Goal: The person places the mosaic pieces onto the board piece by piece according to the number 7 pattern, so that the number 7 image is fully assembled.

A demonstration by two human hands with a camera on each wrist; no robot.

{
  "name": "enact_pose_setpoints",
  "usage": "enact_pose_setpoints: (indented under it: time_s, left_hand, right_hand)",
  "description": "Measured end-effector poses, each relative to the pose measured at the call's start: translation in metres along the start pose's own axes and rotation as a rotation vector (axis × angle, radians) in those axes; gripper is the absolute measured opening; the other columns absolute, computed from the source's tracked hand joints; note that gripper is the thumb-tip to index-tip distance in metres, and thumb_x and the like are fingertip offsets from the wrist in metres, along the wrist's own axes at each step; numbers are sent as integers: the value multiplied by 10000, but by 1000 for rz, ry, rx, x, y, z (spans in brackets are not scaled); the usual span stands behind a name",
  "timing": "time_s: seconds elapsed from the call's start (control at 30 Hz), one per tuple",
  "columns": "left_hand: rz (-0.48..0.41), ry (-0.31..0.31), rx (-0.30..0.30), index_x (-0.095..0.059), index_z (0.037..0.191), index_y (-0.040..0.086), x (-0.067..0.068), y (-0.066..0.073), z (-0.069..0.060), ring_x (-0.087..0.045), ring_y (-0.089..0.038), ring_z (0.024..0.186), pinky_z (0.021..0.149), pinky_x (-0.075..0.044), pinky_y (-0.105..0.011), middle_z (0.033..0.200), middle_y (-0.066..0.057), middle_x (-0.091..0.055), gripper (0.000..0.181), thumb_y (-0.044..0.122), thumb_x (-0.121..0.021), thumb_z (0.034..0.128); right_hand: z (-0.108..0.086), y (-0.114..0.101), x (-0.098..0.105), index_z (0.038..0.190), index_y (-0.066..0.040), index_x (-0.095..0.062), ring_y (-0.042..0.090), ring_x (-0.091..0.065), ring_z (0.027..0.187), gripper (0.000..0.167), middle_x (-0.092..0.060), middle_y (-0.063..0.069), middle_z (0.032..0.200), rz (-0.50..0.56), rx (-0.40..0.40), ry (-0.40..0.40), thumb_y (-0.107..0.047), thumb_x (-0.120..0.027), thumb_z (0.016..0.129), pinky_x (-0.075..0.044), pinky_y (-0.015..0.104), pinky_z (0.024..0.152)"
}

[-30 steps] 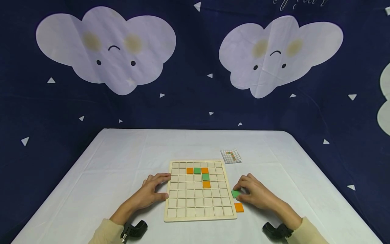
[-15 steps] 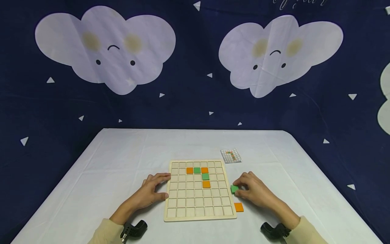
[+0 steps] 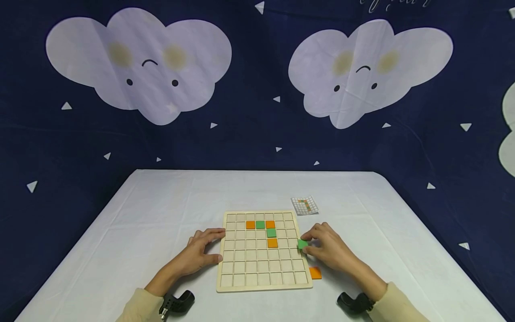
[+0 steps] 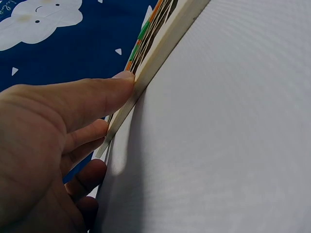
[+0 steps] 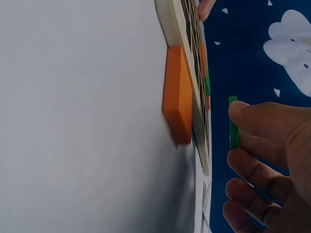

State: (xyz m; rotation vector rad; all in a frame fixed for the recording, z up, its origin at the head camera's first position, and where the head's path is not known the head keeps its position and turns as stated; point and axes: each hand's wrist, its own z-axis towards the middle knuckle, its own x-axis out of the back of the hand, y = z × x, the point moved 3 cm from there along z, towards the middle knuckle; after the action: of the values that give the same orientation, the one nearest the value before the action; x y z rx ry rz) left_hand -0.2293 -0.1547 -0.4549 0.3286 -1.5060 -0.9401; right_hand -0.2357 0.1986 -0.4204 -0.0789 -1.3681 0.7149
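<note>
A wooden grid board [image 3: 245, 268] lies on the white table, with orange and green square tiles set in some of its cells. My right hand [image 3: 327, 246] pinches a green tile [image 3: 302, 244] between thumb and fingertips, at the board's right edge. In the right wrist view that green tile [image 5: 233, 124] is seen edge-on, raised off the table. My left hand [image 3: 197, 251] rests against the board's left edge, its thumb and fingers spread and fairly straight. The left wrist view shows the left thumb [image 4: 104, 92] touching the board's rim [image 4: 155, 63].
One loose orange tile [image 3: 315, 273] lies beside the board's lower right edge. A small printed card [image 3: 305, 205] with a coloured grid pattern lies past the board's upper right corner. Behind the white table [image 3: 169, 197] hangs a dark blue cloth [image 3: 257, 89] with clouds.
My right hand has lifted the green tile from beside the board and carried it left and away from me to the board's right edge. The left hand has stayed in place.
</note>
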Motion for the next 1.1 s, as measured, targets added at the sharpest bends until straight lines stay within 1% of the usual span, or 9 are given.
enact_pose_setpoints:
  time_s: [0.2,0.37,0.53,0.7,0.83,0.9,1.1]
  left_hand:
    - [1,1,-4,-541,1327,120,0,0,0,-363,-172,1126,918,-217,-420,1440,-11,-455,621,264,-759,764]
    - [-4,2,4,-541,1328,125,0,0,0,-358,-184,1145,942,-207,-454,1441,-5,-454,620,261,-760,764]
    - [-13,5,8,-543,1326,125,-1,-1,1,-354,-202,1168,953,-195,-471,1440,-8,-454,618,257,-761,763]
    - [-14,6,17,-545,1325,130,-1,-2,1,-357,-206,1169,964,-191,-493,1439,-10,-456,621,259,-764,759]
    - [-32,3,20,-543,1325,125,-1,-2,1,-344,-237,1210,998,-150,-547,1444,-12,-450,617,245,-763,761]
    - [-40,3,18,-543,1325,122,-1,-2,1,-336,-250,1223,1003,-136,-558,1445,-13,-448,616,241,-763,762]
    - [-38,6,8,-544,1323,119,-1,-1,1,-339,-251,1221,993,-144,-548,1443,-14,-450,615,245,-762,763]
  right_hand:
    - [3,-10,-4,930,-200,-729,56,-442,876,200,-593,-140,889,13,15,-2,-210,-778,736,-412,284,793]
    - [6,-19,-9,937,-185,-729,74,-432,862,207,-594,-124,885,26,38,-5,-212,-779,738,-397,274,766]
    - [7,-27,-16,941,-200,-729,55,-418,851,224,-595,-139,900,-2,49,-2,-249,-781,729,-391,287,788]
    - [9,-34,-22,932,-189,-729,47,-403,820,226,-597,-121,886,-23,103,11,-245,-788,722,-379,269,755]
    - [10,-40,-26,935,-181,-730,44,-393,815,231,-604,-111,889,-30,134,9,-246,-790,722,-356,240,724]
    - [10,-43,-28,939,-181,-731,39,-395,818,237,-606,-110,890,-45,147,5,-252,-789,722,-356,238,729]
    - [12,-50,-34,934,-175,-731,37,-398,824,236,-601,-111,881,-89,170,-1,-261,-787,721,-366,252,752]
